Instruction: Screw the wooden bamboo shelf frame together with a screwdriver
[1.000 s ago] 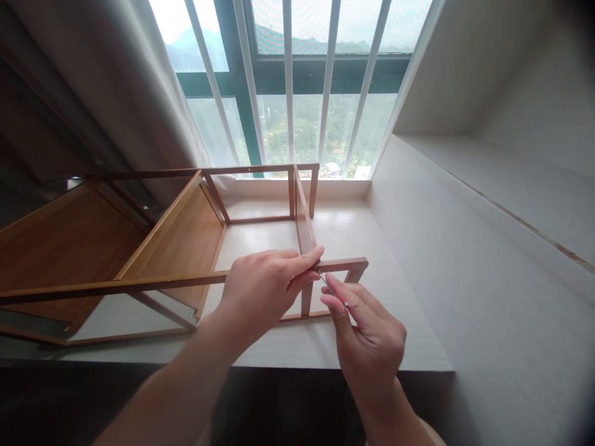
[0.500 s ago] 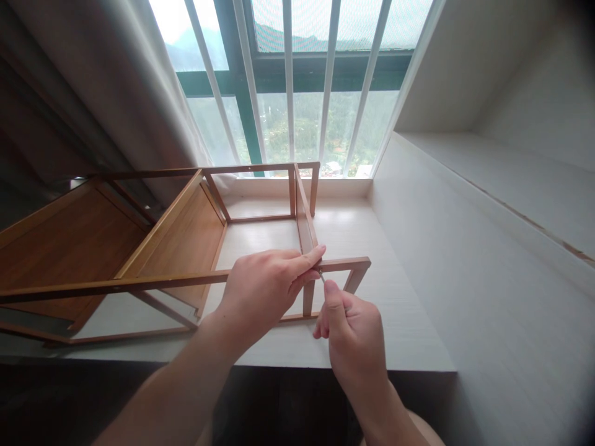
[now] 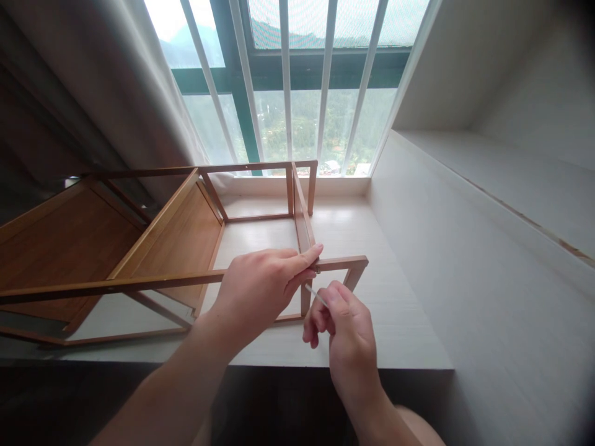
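Note:
A brown wooden shelf frame lies on its side, with solid shelf panels at the left and a narrow crosspiece near its right end. My left hand is closed around the near rail where that crosspiece meets it, thumb and forefinger pressed at the joint. A small metal bolt shows just beside those fingertips. Pinched in my right hand is a thin metal hex key, its tip below the joint and apart from the bolt. The hex key's other end is hidden in my fingers.
The frame rests on a pale ledge whose front edge drops to a dark area. A barred window is behind, a grey curtain hangs at the left, and a white panel wall bounds the right.
My right hand has drawn back a little down and left, pulling the hex key's tip off the bolt and tilting it. The left hand keeps its hold on the joint.

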Tool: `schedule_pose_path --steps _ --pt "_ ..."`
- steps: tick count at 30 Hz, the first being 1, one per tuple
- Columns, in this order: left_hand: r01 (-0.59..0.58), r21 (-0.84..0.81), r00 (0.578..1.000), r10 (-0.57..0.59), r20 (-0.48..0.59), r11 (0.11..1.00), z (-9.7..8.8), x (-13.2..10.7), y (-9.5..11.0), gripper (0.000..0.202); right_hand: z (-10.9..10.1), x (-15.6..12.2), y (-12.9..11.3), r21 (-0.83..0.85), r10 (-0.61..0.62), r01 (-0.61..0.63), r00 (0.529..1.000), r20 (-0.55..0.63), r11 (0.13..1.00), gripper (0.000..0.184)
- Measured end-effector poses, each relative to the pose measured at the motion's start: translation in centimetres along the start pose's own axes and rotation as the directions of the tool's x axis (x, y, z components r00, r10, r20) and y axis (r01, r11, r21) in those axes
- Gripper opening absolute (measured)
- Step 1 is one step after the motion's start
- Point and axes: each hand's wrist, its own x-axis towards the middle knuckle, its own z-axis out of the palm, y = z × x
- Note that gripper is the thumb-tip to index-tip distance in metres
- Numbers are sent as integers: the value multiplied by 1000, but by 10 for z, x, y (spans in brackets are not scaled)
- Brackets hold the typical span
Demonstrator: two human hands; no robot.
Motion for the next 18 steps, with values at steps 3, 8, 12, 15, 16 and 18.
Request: schedule_pose_path --steps 3,8,12,15,16,18 --pt "-2 5 1000 2 -10 1000 1 0 0 37 -2 -5 -1 -173 -57 57 998 1 983 41" --pt "4 9 1000 -4 -21 1000 3 0 1 36 -3 -6 0 -244 -116 121 993 33 962 46" --pt "-1 2 1000 1 -4 1000 1 -1 1 37 -9 4 0 -60 -21 23 1000 20 998 46" --pt "-6 2 1000 6 -2 1000 1 -1 1 38 -13 12 -2 199 159 -160 987 20 967 47" --pt "-6 2 1000 6 -5 1000 1 -1 1 39 -14 13 -3 265 211 -211 977 28 941 47" --pt "-7 2 1000 7 -12 1000 2 -1 0 41 -14 14 -5 346 282 -281 958 48 895 46"
